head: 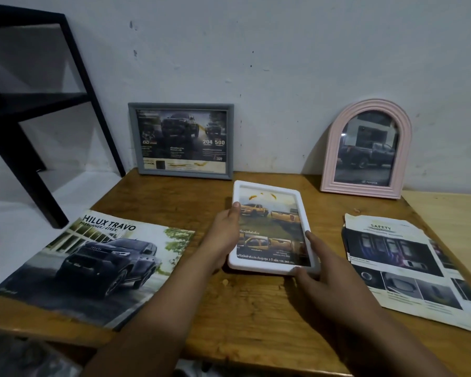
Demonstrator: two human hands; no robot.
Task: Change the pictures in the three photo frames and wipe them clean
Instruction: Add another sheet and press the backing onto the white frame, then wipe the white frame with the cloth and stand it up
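A white photo frame (272, 227) with a picture of yellow pickup trucks is held just above the wooden table (256, 317) in the middle. My left hand (225, 235) grips its left edge, thumb on the front. My right hand (324, 273) holds its lower right corner, with the forefinger along the right edge. A grey frame (181, 141) with a dark truck picture leans on the wall at the back. To the right, a pink arched frame (367, 151) with a grey pickup picture leans there too.
A large Hilux Travo brochure (98, 262) lies on the table's left. A torn brochure sheet headed Safety (408, 268) lies on the right. A black metal shelf (38, 104) stands at the far left beside the table. The white wall is close behind.
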